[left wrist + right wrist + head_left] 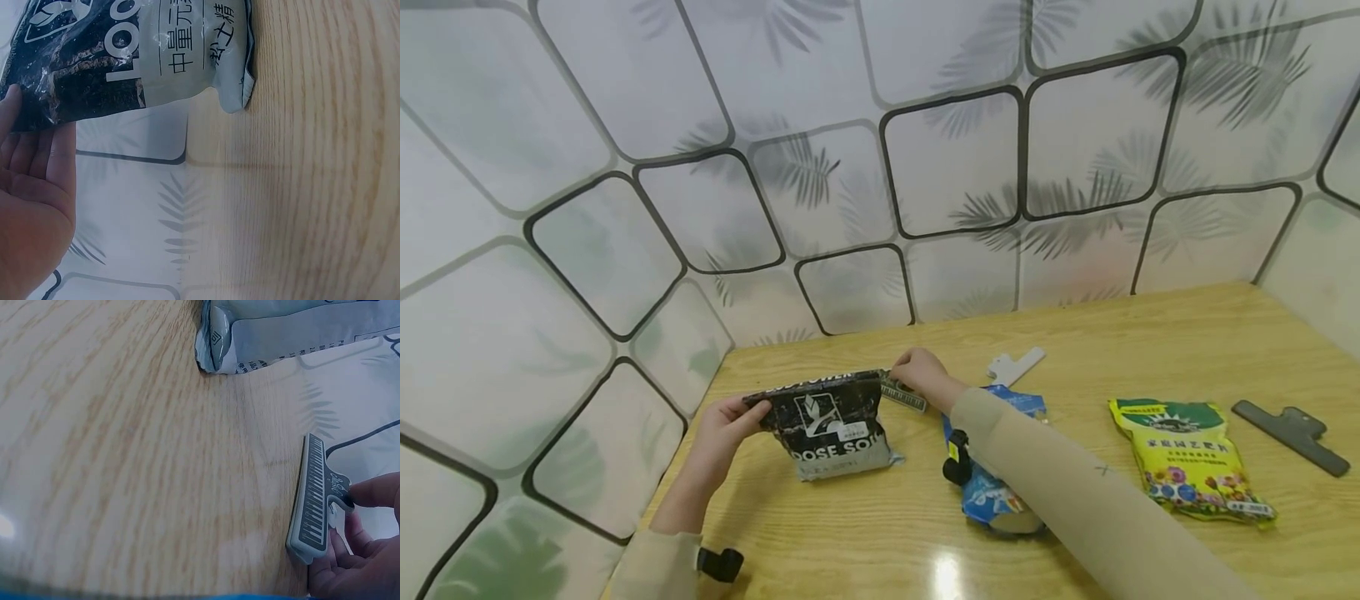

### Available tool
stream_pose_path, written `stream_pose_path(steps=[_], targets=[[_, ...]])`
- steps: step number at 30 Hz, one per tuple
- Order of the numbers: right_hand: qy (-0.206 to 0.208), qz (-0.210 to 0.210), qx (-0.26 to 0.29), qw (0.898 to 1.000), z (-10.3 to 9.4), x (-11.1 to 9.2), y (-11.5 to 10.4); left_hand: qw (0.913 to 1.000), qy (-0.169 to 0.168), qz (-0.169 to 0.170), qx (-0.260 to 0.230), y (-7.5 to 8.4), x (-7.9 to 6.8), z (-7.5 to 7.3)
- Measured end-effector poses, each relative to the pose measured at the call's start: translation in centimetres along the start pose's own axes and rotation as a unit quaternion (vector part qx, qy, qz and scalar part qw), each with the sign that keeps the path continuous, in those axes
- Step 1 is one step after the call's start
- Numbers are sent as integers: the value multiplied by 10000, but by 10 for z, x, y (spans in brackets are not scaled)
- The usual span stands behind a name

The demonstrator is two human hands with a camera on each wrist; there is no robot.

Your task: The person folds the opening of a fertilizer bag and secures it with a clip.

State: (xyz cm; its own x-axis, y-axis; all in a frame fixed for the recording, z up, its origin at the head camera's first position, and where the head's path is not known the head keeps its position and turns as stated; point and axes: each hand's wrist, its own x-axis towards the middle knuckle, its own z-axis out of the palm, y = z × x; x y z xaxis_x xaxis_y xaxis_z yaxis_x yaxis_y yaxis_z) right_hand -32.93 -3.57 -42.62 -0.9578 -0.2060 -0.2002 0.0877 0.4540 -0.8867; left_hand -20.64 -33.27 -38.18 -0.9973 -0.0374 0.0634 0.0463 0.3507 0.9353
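Head view: the black bag (827,429) is pinched by the left fingers (751,423), the clip (904,397) by the right fingers (908,362). The bag's top, apparently folded, should be held flat.

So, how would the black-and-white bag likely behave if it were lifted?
The black-and-white bag would probably flex rather than stay rigid, since its film is visibly creased. Its glossy surface might slip a little where the left hand pinches only an upper corner.
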Motion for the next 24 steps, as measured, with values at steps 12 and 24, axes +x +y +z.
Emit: stream_pose_path(steps=[12, 24], targets=[[-39, 9, 32, 10000, 0, 3, 2, 10000, 1, 79, -60, 2, -2, 0], [-77, -152, -286, 9994, 0, 1, 2, 10000, 39, 76, -34, 2, -3, 0]])
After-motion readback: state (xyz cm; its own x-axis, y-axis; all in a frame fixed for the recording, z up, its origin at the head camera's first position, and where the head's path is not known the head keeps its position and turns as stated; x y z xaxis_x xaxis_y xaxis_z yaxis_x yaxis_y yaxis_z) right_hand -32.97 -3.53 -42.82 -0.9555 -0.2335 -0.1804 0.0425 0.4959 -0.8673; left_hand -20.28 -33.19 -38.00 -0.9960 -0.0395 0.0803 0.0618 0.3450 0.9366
